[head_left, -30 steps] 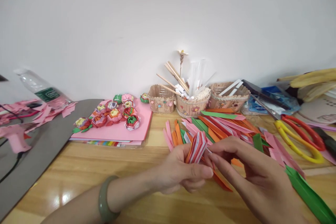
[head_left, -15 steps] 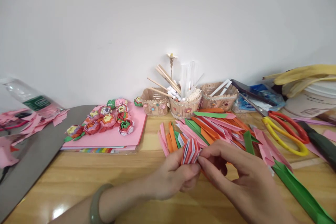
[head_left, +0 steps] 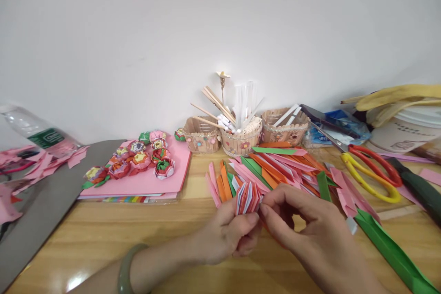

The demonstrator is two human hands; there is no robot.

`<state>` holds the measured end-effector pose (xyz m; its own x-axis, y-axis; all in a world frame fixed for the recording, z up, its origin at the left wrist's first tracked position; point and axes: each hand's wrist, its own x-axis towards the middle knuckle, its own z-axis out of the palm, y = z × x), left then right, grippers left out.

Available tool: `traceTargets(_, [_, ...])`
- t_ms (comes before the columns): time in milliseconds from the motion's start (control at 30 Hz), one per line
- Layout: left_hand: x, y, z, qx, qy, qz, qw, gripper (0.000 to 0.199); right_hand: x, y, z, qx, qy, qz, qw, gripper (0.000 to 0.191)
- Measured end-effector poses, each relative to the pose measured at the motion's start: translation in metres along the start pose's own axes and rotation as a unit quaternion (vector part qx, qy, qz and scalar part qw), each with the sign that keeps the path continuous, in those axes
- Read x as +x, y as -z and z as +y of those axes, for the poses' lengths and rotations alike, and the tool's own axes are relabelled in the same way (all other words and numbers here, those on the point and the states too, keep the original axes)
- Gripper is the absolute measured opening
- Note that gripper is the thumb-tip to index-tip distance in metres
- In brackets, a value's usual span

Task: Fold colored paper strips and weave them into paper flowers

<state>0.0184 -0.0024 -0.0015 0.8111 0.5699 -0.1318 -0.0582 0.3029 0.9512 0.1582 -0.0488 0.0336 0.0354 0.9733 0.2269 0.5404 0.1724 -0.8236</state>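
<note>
A bundle of folded paper strips [head_left: 247, 198], red, pink and white, stands upright between the thumb and fingers of my left hand [head_left: 236, 232], which is closed around its lower part. Just to the right, the thumb and index finger of my right hand [head_left: 306, 227] pinch together at the bundle's edge; whatever is between those fingertips is too small to make out. Behind both hands lies a pile of folded paper strips [head_left: 272, 165] in pink, orange, green and white. A long green folded strip [head_left: 392, 248] rests to the right of my right hand.
Several paper flowers [head_left: 139, 161] sit on pink paper sheets [head_left: 138, 186] at left. Decorated baskets [head_left: 241, 142] with sticks line the wall. Scissors [head_left: 374, 172] lie at right, near a white tub [head_left: 403, 133] with a banana peel [head_left: 396, 96]. A plastic bottle [head_left: 44, 133] leans far left.
The bundle has turned slightly in my left hand, its folds now more spread at the top. My right fingertips stay pinched at its edge. The view has shifted a little.
</note>
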Motion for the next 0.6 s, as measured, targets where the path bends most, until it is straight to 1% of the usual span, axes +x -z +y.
traceTargets(100, [-0.0004, -0.0010, 0.0026, 0.057, 0.010, 0.027, 0.998, 0.047, -0.0022, -0.0008, 0.0008, -0.011, 0.004, 0.010, 1.000, 0.017])
traceTargets(167, [-0.0005, -0.0017, 0.0039, 0.086, 0.015, 0.026, 0.996, 0.051, -0.0034, -0.0010, 0.0011, -0.011, 0.002, 0.010, 1.000, 0.017])
traceTargets(233, [-0.0005, -0.0020, 0.0045, 0.103, 0.015, 0.010, 0.995, 0.053, -0.0041, -0.0008, 0.0013, -0.004, -0.006, 0.006, 1.000, 0.017])
traceTargets(333, [-0.0004, -0.0016, 0.0044, 0.112, 0.012, -0.006, 0.994, 0.054, -0.0042, -0.0003, 0.0017, 0.005, -0.003, 0.003, 1.000, 0.017])
traceTargets(600, [-0.0011, -0.0013, 0.0042, 0.100, 0.004, -0.018, 0.995, 0.051, -0.0037, -0.0001, 0.0013, -0.007, 0.007, 0.018, 1.000, 0.017])
